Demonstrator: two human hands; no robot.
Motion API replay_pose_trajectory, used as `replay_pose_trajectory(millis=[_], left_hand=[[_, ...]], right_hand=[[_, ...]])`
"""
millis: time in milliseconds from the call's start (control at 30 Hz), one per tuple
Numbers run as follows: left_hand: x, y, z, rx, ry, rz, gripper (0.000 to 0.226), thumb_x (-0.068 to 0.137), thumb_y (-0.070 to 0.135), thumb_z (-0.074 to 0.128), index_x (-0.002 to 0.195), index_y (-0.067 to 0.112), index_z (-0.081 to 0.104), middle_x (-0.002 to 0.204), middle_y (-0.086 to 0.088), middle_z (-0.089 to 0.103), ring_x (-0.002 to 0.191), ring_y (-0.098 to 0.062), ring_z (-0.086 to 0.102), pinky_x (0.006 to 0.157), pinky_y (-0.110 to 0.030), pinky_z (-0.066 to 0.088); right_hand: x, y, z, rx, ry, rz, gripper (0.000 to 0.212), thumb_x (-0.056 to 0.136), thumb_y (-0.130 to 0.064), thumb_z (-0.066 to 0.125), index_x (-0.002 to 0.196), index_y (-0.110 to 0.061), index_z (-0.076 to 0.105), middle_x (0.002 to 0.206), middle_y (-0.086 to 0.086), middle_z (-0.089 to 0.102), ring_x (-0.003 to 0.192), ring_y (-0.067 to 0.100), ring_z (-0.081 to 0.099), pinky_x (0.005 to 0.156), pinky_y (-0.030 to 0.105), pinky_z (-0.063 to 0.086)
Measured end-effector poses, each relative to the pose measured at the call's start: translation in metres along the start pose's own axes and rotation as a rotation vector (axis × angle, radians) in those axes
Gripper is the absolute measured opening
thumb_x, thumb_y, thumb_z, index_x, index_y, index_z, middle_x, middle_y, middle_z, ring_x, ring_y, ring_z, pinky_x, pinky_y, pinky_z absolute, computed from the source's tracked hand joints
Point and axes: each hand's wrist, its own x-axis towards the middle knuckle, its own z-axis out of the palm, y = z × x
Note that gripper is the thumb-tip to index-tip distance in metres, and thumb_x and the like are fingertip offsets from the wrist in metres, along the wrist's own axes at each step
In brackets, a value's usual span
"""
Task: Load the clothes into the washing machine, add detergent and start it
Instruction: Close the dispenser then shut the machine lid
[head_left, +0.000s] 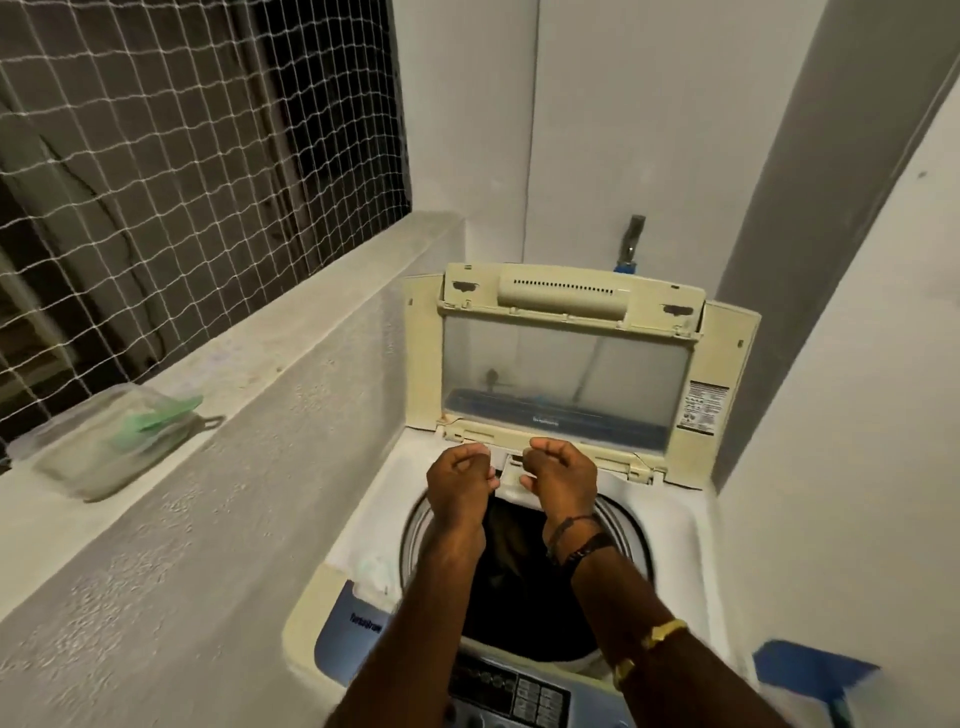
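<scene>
Head view:
Washing machine (358, 525): top-loader in a white corner, lid (563, 384) raised at the far side.
Clothes (511, 566): dark heap inside the drum.
Left hand (460, 480): over the drum's far rim, fingers curled, holding nothing visible.
Right hand (561, 475): just beside it, fingers curled likewise, wrist banded.
Control panel (511, 693): near edge, between the forearms.
Plastic container (111, 447): on the ledge at left.

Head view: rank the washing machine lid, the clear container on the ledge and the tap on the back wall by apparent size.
1. Lid, largest.
2. Clear container, though it sits nearer the camera.
3. Tap, smallest, also farthest away.
</scene>
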Motion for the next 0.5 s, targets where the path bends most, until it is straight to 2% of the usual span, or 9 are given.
replay_pose_trajectory(millis=[100,167,300,500], left_hand=[[0.013,-0.004,0.003,0.007,-0.031,-0.037,0.011,0.089,0.005,0.065,0.091,0.012,0.074,0.085,-0.014,0.074,0.072,-0.022,0.07,0.061,-0.026,0.058],[0.022,-0.008,0.005,0.003,-0.057,-0.07,0.01,0.09,0.004,0.066,0.094,0.009,0.073,0.085,-0.014,0.073,0.073,-0.022,0.07,0.061,-0.024,0.057],[0.041,-0.015,0.006,-0.016,-0.09,-0.134,0.009,0.091,0.004,0.066,0.098,0.007,0.071,0.085,-0.015,0.072,0.072,-0.022,0.068,0.061,-0.025,0.058],[0.063,-0.031,0.007,-0.013,-0.177,-0.206,0.013,0.093,0.002,0.064,0.104,0.003,0.07,0.086,-0.016,0.07,0.074,-0.023,0.066,0.075,-0.034,0.061]], right_hand=[[0.009,0.006,-0.002,0.011,0.083,0.009,0.012,0.081,-0.002,0.072,0.087,-0.013,0.074,0.087,0.006,0.074,0.078,0.019,0.069,0.065,0.03,0.058],[0.013,0.01,-0.004,0.006,0.142,0.002,0.012,0.082,-0.003,0.073,0.087,-0.014,0.075,0.088,0.006,0.074,0.08,0.02,0.069,0.064,0.029,0.058],[0.02,0.02,-0.009,0.013,0.248,0.006,0.009,0.084,-0.002,0.071,0.089,-0.009,0.074,0.087,0.007,0.073,0.077,0.02,0.068,0.059,0.026,0.056],[0.026,0.039,-0.012,-0.009,0.365,-0.001,0.008,0.084,-0.002,0.07,0.085,-0.009,0.073,0.082,0.011,0.073,0.068,0.022,0.068,0.06,0.029,0.057]])
